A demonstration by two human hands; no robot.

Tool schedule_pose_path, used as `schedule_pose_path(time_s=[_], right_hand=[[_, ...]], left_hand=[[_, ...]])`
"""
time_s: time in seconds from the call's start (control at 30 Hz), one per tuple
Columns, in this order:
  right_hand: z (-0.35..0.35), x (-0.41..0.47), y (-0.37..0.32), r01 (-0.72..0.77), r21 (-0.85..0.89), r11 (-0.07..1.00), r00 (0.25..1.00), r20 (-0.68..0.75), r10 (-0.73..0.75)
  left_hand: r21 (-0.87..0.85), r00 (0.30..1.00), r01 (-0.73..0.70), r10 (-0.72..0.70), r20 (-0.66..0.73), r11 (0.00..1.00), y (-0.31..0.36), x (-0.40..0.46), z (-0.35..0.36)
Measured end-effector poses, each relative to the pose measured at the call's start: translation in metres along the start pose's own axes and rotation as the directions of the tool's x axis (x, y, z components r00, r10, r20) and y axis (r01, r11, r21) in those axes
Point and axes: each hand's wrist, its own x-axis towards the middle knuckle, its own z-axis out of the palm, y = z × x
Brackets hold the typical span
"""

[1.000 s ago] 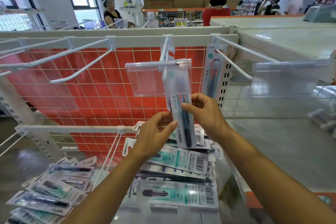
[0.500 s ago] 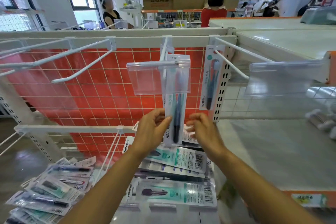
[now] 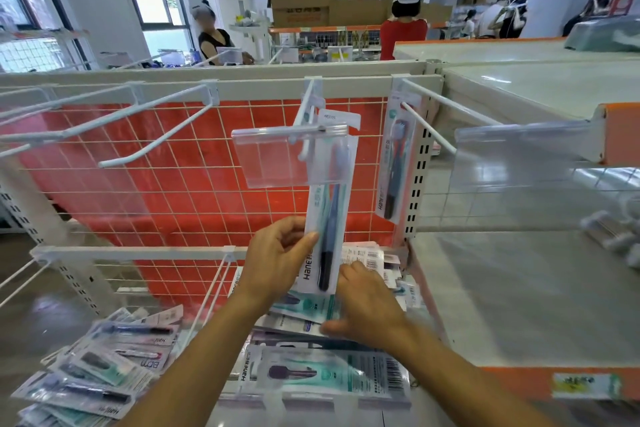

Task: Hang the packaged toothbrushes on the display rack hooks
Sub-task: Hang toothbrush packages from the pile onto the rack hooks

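1. A packaged toothbrush (image 3: 327,218) hangs upright from the middle hook (image 3: 306,121) of the display rack (image 3: 207,89), its top partly behind the hook's clear label holder (image 3: 273,158).
2. The left hand (image 3: 277,260) pinches the lower left edge of that package, thumb on the front, fingers curled behind.
3. The right hand (image 3: 367,309) is apart from the hanging package, lower and to its right, lying palm down on the stack of toothbrush packages (image 3: 325,374) with its fingers fairly straight; it is blurred, and no grip on anything shows.
4. A second packaged toothbrush (image 3: 394,163) hangs on the next hook (image 3: 427,127) to the right, near the rack's right upright.
5. The hooks further left (image 3: 152,125) carry nothing.
6. The stack lies on the shelf below the hooks, toward its front edge; some packages show barcodes.
7. Another heap of packages (image 3: 97,367) lies at the lower left, well apart from the stack.
8. A red wire grid (image 3: 173,191) backs the rack.
9. A white shelf unit (image 3: 519,87) with an orange front edge stands just beside the rack on the right.
10. People stand by cardboard boxes (image 3: 304,7) in the background.
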Motion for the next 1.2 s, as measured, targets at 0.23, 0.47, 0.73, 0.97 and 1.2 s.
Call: schedule_pose_path(time_s=[0.23,0.47,0.73,0.97,1.2], right_hand=[[-0.003,-0.004,-0.003,0.09,0.007,0.996,0.995,-0.045,-0.09],[-0.009,-0.009,0.012,-0.062,0.349,0.935,0.994,-0.062,0.089],[-0.037,-0.034,0.029,-0.257,0.769,0.586,0.957,0.117,0.265],[-0.04,-0.051,0.023,-0.29,0.943,0.161,0.872,0.191,0.451],[-0.053,-0.071,0.012,-0.149,0.987,-0.053,0.906,0.158,0.393]], left_hand=[[0.006,1.0,0.013,-0.013,-0.02,1.0,0.004,-0.01,-0.005],[-0.092,0.998,0.06,-0.06,0.008,0.994,0.015,-0.023,-0.005],[-0.099,0.996,0.078,-0.074,0.039,0.992,0.019,-0.036,-0.005],[-0.111,0.994,0.098,-0.091,0.064,0.989,0.021,-0.05,-0.004],[-0.125,0.994,0.102,-0.095,0.058,0.987,0.025,-0.064,-0.008]])
